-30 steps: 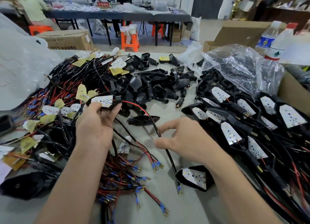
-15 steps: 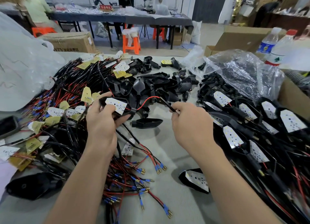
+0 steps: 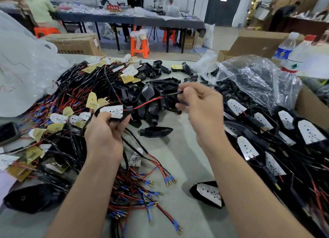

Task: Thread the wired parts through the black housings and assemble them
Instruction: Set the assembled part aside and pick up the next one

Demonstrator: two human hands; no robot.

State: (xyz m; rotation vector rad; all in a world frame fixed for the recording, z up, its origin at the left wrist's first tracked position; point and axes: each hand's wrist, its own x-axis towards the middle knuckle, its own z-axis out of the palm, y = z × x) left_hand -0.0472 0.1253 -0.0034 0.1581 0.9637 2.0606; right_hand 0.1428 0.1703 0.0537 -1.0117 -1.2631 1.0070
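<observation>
Head view: your left hand (image 3: 105, 132) is curled round a black housing (image 3: 125, 115) w/ a white LED board (image 3: 111, 111) sitting in it, thumb on the near edge, fingers wrapped underneath. A red-and-black wire (image 3: 149, 102) leaves the housing's narrow end and runs up-right, nearly straight, to your right hand (image 3: 199, 109). That hand pinches the wire's black-sleeved part btwn thumb and fingertips. It's a bit blurred, so can't tell how the other fingers lie. Both hands are raised over the grey table (image 3: 178, 157), well apart.

Behind the wire is a heap of empty housings (image 3: 154, 93). One lone housing (image 3: 156, 130) lies on the table btwn your hands. To your left is a tangle of wired boards (image 3: 71, 102), w/ red and black leads and blue-sleeved terminals (image 3: 151, 182) spilling toward you. To your right are assembled units (image 3: 267, 130), piled boards-up. One assembled unit (image 3: 208, 193) lies alone just beside your right forearm.

Far right there's a clear plastic bag (image 3: 258, 81) over more black parts, w/ water bottles (image 3: 284, 49) behind it. A white bag (image 3: 21, 68) is at far left. In the bkgd are a cardboard box (image 3: 74, 43), an orange stool (image 3: 139, 45) and people seated at a long table (image 3: 133, 20).
</observation>
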